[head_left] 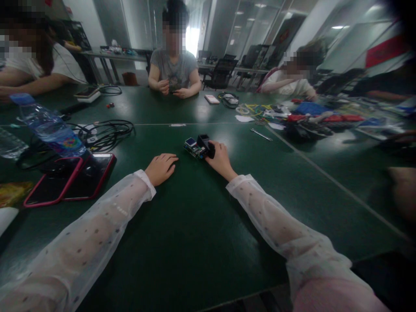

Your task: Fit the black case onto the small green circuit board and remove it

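A: What is at the centre?
B: One small circuit board (194, 149), crowded with pale and green parts, with one dark, light-rimmed square screen (190, 141) on its left end. One black, boxy block (205, 139) stands at its right end. They are in the middle of a dark green table (182, 234).

A: And the hands?
B: The right hand (221, 158) grasps the black block between thumb and fingers. The left hand (161, 168) lies palm down on the table, just left of the board, loosely spread and holding nothing. Both sleeves are sheer white with dark spots.

A: What lies farther out?
B: To the right, one wrench (261, 134). On the near left, two overlapping phones (89, 177) with red-pink edges; beyond them, two clear bottles (52, 125), one blue-capped, and a coil of black cable (113, 130). On the far side, one pale phone (212, 99). The far right holds a heap of coloured wires (258, 110), too blurred to count.

A: Anyone else?
B: One co-worker (173, 69) in a grey shirt sits directly opposite, one in white is far left, another far right.
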A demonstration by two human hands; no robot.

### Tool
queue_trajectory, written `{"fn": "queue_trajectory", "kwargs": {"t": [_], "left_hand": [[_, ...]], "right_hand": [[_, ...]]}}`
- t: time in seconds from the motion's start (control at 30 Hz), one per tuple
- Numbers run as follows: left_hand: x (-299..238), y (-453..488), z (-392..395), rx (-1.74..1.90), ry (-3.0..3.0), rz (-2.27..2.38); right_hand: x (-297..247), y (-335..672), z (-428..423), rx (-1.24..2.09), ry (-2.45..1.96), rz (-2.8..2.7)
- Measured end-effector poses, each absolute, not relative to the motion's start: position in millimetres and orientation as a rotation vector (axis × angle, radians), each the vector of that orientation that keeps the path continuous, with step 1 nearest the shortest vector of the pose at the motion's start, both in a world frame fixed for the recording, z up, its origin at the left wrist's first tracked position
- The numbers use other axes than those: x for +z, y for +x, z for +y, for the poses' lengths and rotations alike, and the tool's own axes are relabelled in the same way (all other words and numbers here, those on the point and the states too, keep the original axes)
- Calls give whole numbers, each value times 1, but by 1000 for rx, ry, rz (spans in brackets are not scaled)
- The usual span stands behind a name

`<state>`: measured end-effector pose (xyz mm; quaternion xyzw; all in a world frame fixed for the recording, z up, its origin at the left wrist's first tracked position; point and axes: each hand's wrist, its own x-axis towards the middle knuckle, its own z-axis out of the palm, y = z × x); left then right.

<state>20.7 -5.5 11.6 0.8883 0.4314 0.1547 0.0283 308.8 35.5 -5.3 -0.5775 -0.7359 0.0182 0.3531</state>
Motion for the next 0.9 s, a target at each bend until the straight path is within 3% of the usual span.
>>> {"fn": "queue_trajectory", "kwargs": {"t": [0.63,0.9], "left_hand": [[11,20,-5,490,2744,1329],[11,20,-6,496,2753,1332]], "right_hand": [[-4,312,37,84,-1484,-1736],[10,303,22,18,-1290,-1734]]}}
